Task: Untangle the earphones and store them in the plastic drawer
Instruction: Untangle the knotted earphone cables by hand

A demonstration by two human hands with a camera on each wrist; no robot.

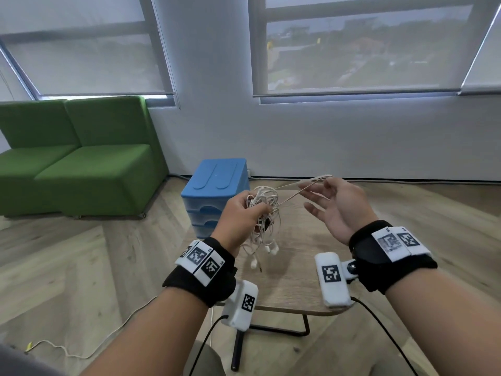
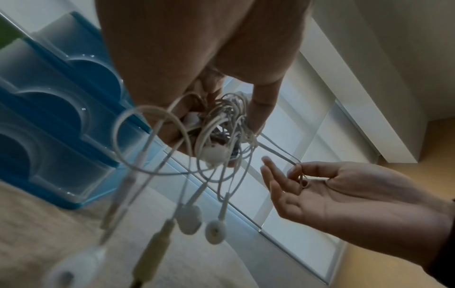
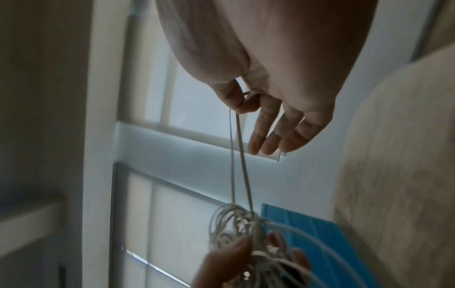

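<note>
A knotted bundle of white earphones [image 1: 264, 213] hangs in the air above a small wooden table [image 1: 295, 270]. My left hand [image 1: 238, 215] grips the top of the tangle [image 2: 221, 128], and several earbuds and plugs [image 2: 189, 218] dangle below it. My right hand [image 1: 333, 202] pinches a loop of cable [image 1: 303, 185] between thumb and forefinger and holds it out taut to the right; its other fingers are spread. The same pinch shows on the cable loop [image 3: 246, 101] in the right wrist view. The blue plastic drawer unit [image 1: 217, 191] stands behind the left hand, its drawers closed.
A green sofa [image 1: 78, 158] sits at the left against the wall. Windows with roller blinds [image 1: 357, 47] fill the back wall. A loose white cord [image 1: 89, 346] lies on the wood floor at the lower left. The table's black metal legs [image 1: 238, 348] show beneath its edge.
</note>
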